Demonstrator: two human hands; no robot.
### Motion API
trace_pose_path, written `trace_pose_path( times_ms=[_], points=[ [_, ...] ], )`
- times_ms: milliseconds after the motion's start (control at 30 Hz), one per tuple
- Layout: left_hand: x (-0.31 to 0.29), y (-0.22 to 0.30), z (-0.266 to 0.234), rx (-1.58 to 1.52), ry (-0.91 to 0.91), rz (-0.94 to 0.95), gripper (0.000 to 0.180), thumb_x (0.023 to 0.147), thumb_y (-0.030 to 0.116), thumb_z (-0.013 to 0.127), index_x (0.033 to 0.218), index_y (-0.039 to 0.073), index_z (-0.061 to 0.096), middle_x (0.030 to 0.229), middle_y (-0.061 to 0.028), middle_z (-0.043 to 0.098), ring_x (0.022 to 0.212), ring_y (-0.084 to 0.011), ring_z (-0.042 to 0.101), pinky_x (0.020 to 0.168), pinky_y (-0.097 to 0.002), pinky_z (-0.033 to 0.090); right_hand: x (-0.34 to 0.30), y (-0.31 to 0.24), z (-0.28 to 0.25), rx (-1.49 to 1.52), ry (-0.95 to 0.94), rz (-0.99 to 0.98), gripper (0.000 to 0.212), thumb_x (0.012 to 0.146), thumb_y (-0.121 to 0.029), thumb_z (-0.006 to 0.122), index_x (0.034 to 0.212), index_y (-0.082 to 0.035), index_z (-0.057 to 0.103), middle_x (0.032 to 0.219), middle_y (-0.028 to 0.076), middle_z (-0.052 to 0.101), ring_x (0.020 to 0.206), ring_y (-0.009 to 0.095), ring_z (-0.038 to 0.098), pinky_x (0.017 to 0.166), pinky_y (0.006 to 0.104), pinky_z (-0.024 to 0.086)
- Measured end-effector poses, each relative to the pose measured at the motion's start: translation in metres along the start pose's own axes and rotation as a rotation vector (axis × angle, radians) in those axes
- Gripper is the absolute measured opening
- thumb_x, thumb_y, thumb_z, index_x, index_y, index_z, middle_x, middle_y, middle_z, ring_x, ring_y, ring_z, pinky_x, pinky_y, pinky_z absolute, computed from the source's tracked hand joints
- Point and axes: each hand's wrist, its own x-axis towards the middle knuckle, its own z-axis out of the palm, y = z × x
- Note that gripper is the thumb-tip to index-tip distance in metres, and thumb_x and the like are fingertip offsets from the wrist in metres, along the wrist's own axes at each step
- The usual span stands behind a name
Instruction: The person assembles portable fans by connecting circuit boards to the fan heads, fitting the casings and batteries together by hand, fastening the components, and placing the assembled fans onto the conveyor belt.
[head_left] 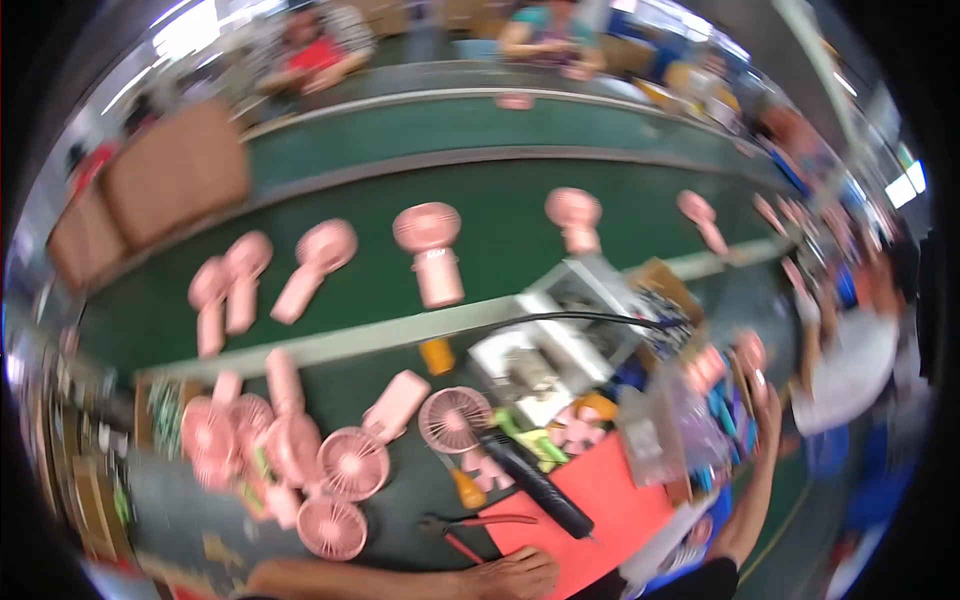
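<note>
My left hand [515, 574] lies on the bench at the near edge of a red sheet [615, 505], slightly blurred, its fingers loosely laid down and nothing visible in them. Beside it are pliers with red handles [480, 522]. A black electric screwdriver [540, 485] slants across the sheet. On the far right my right hand [767, 408] is closed around a pink handheld fan [750, 352], near a box of parts. Several pink fans and fan heads [354, 463] are heaped to the left. A pink fan handle piece [397, 405] lies among them.
A green conveyor belt [510, 260] carries several pink fans past the bench. Metal fixtures [530, 370], a carton of screws [665, 305], a bin with plastic bags [690, 430] and an orange-handled screwdriver [467, 488] crowd the bench. A co-worker [850, 365] sits at right; others work beyond.
</note>
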Motion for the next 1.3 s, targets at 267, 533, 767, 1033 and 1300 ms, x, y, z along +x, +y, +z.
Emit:
trace_pose_path(
  times_ms=[267, 533, 767, 1033, 1300],
  points=[
    [0.001, -0.004, 0.001, 0.006, 0.050, 0.047, 0.017, 0.076, 0.018, 0.055, 0.083, 0.002, 0.053, 0.095, -0.0123, 0.050, 0.100, -0.0278, 0.049, 0.091, -0.0403, 0.037, 0.006, -0.025, -0.040, -0.238, -0.065, 0.212, 0.045, 0.083, -0.044, 0.063, 0.086, 0.000, 0.052, 0.064, 0.005, 0.048, 0.059, 0.017, 0.048, 0.052, 0.0352, 0.040],
    [0.011, -0.001, 0.011, 0.050, 0.025, 0.110, 0.015, 0.077, 0.016, 0.056, 0.087, 0.004, 0.055, 0.096, -0.0095, 0.053, 0.095, -0.0257, 0.051, 0.085, -0.0362, 0.040, -0.142, -0.123, -0.078, 0.006, 0.295, 0.007, 0.047, 0.089, -0.048, 0.062, 0.075, -0.004, 0.056, 0.061, 0.003, 0.052, 0.048, 0.009, 0.048, 0.044, 0.0240, 0.036],
    [-0.008, 0.040, -0.050, -0.306, 0.382, -0.291, 0.025, 0.095, 0.017, 0.053, 0.111, -0.001, 0.057, 0.115, -0.0154, 0.058, 0.105, -0.0295, 0.058, 0.087, -0.0368, 0.048, -0.296, -0.275, 0.119, 0.026, -0.005, -0.156, 0.031, 0.096, -0.027, 0.051, 0.108, 0.001, 0.057, 0.084, 0.003, 0.056, 0.071, 0.014, 0.055, 0.064, 0.0304, 0.045],
    [-0.072, 0.018, -0.146, -0.989, 1.032, -0.454, 0.059, 0.103, 0.037, 0.039, 0.147, -0.002, 0.028, 0.143, -0.0146, 0.042, 0.127, -0.0201, 0.045, 0.104, -0.0326, 0.038, -0.413, -0.365, 0.255, 0.376, -0.495, -0.090, 0.039, 0.085, -0.009, 0.065, 0.119, 0.003, 0.049, 0.103, 0.009, 0.057, 0.090, 0.016, 0.055, 0.081, 0.0288, 0.046],
    [-0.108, 0.030, -0.162, -0.969, 1.053, -0.433, 0.051, 0.103, 0.031, 0.038, 0.144, 0.000, 0.034, 0.138, -0.0134, 0.045, 0.128, -0.0211, 0.043, 0.107, -0.0340, 0.034, -0.454, -0.385, 0.277, 0.278, -0.560, -0.278, 0.048, 0.084, -0.004, 0.064, 0.127, 0.002, 0.045, 0.097, 0.008, 0.060, 0.081, 0.015, 0.059, 0.074, 0.0279, 0.048]
  ],
)
